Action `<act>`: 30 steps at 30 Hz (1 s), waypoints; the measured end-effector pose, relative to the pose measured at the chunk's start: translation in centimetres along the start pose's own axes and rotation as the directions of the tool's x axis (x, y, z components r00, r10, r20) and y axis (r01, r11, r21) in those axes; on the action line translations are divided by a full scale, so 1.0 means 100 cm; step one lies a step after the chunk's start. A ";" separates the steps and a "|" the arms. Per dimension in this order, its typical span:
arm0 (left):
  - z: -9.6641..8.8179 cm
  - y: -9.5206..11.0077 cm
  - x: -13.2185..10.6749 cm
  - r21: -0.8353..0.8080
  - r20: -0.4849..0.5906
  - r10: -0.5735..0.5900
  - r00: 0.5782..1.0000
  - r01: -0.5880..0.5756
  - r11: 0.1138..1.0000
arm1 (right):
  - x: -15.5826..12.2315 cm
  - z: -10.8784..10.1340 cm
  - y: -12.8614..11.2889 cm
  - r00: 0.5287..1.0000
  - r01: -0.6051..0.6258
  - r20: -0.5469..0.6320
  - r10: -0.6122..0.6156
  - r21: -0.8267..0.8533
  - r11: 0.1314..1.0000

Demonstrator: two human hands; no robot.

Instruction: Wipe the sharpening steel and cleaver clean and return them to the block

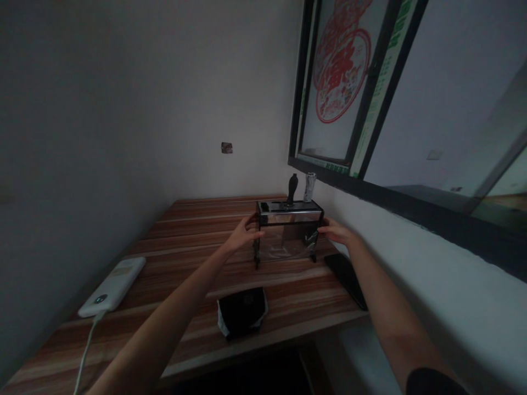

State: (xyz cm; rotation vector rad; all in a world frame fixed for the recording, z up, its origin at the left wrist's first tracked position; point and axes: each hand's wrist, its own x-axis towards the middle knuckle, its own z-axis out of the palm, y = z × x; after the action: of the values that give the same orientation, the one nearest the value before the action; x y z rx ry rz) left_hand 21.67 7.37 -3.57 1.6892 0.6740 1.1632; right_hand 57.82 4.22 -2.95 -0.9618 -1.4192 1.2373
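A clear-sided knife holder (290, 206) with a shiny top and dark frame stands upright on the wood-grain table. Out of its top sticks a black handle (292, 189), and beside that a pale, mottled handle (309, 187). Blade-like shapes show dimly through the front panel. My left hand (244, 235) grips the holder's left side, thumb towards the front. On the opposite side, my right hand (336, 231) holds the right edge, its fingers partly hidden behind the frame.
A black pouch (242, 311) with white edges lies near the table's (185, 293) front edge. At the right, by the wall, rests a dark flat phone-like slab (345, 277). A white power bank (113, 286) with a cable is at the left. A dark-framed window (329, 167) rises at right.
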 end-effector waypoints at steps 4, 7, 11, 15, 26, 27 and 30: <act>0.001 -0.002 -0.001 0.011 -0.009 0.011 1.000 -0.011 1.000 | -0.002 0.003 -0.001 1.000 -0.002 -0.003 0.002 0.006 1.000; 0.002 -0.002 -0.002 0.020 -0.005 0.016 1.000 -0.016 1.000 | -0.002 0.003 0.000 1.000 0.007 -0.013 -0.007 0.007 1.000; 0.002 0.000 -0.002 0.040 -0.005 0.025 1.000 -0.024 0.999 | -0.002 0.004 0.002 1.000 0.016 -0.024 -0.016 0.001 1.000; 0.002 0.000 -0.002 0.072 0.006 0.031 0.999 -0.032 0.997 | -0.005 0.009 -0.002 0.999 0.032 -0.026 -0.033 -0.017 0.999; -0.032 0.027 -0.065 0.343 -0.124 0.105 0.987 -0.056 0.937 | -0.071 0.045 -0.013 0.830 0.191 -0.457 -0.319 -0.304 0.933; -0.035 0.030 -0.077 0.380 -0.123 0.095 0.988 -0.042 0.924 | -0.082 0.054 -0.011 0.787 0.199 -0.507 -0.351 -0.329 0.923; -0.038 0.037 -0.116 0.499 -0.084 0.028 0.996 0.018 0.867 | -0.108 0.095 0.003 0.839 0.174 -0.434 -0.328 -0.356 0.918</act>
State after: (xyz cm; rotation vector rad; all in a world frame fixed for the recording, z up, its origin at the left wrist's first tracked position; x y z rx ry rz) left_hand 13.30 -2.22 -4.39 2.0742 1.1020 1.1330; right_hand 50.68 -8.08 -5.09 -1.1518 -1.2905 0.5260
